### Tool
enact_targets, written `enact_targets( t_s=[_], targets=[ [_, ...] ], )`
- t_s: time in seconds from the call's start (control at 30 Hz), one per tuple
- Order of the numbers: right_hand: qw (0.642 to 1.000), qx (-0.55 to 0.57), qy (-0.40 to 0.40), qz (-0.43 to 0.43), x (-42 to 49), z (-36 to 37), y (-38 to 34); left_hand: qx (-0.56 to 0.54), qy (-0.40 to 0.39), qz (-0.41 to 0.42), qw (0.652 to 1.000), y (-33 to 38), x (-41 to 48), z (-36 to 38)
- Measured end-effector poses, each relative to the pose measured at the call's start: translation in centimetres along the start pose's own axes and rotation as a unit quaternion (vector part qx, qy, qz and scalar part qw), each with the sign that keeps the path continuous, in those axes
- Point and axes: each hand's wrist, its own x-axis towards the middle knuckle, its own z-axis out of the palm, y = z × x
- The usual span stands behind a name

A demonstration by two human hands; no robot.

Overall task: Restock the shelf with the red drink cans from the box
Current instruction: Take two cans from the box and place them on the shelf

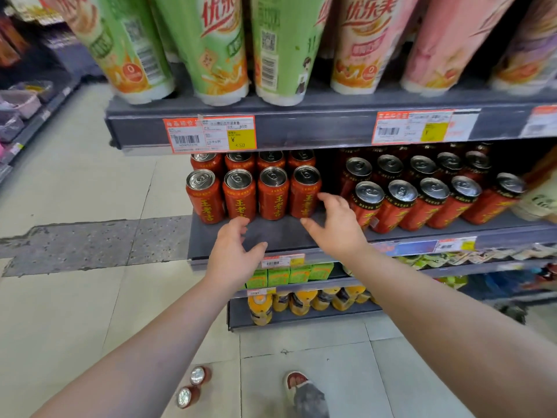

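Note:
Red drink cans (256, 194) stand in rows on the grey middle shelf (280, 233), with a second group of red cans (422, 200) further right. My left hand (233, 251) hovers open over the shelf's bare front strip, just below the front row. My right hand (334, 224) is open too, its fingertips close to the rightmost can (304, 194) of the left group. Neither hand holds anything. Two more red cans (193, 387) stand on the floor by my feet. No box is in view.
The upper shelf (301, 125) holds tall green and pink cups and overhangs the cans. Lower shelves carry green cartons (286, 274) and orange bottles (301, 301). My slippered foot (301, 390) is on the tiled floor. Another shelving unit (27, 116) runs along the left.

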Motion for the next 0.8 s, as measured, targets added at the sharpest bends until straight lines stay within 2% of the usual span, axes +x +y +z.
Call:
enact_targets(
  t_s=[0.17, 0.33, 0.5, 0.8],
  targets=[
    [0.990, -0.135, -0.008, -0.024, -6.5, -2.4, -1.8, 0.116, -0.062, 0.101, 0.986, 2.5, -3.4, -2.8],
    [0.981, -0.192, 0.027, -0.010, -12.9, -5.3, -1.5, 0.260, -0.132, 0.194, 0.937, 6.2, -6.8, -3.9],
    [0.973, -0.202, 0.053, 0.096, -20.1, -9.2, 1.7, 0.297, -0.172, 0.270, 0.899, 11.0, -10.5, -0.9],
    [0.936, -0.197, 0.136, 0.258, -33.3, -19.6, 10.8, 0.307, -0.253, 0.418, 0.817, 21.8, -19.8, 9.8]
  ],
)
